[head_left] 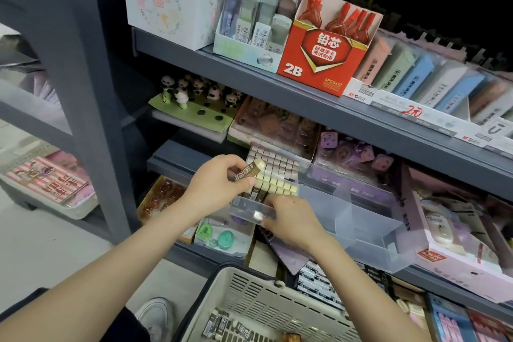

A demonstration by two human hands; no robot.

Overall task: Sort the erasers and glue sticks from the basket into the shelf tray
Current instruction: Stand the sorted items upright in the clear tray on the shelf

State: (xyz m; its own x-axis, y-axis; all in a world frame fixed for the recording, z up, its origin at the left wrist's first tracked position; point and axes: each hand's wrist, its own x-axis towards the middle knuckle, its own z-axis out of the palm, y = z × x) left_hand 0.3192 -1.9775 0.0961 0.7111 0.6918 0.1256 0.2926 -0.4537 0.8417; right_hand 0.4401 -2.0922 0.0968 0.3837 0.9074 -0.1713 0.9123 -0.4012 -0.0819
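Note:
My left hand (219, 180) pinches a 2B eraser (248, 169) in a brown-and-gold sleeve, tilted just above the clear plastic shelf tray (280, 172). Rows of upright erasers fill that tray. On the tray's near transparent edge (247, 209) rests my right hand (288, 221), gripping it. Below me stands the beige basket (249, 294), with several dark-sleeved erasers (222, 325) lying on its bottom. No glue stick is visible to me.
A second clear bin (361, 225) sits right of the tray. Panda figures (194, 91), a red 2B lead box (324, 55) and pastel boxes fill the shelves above. Pink packaged goods (455, 233) lie at the right. My shoe (156, 314) stands beside the basket.

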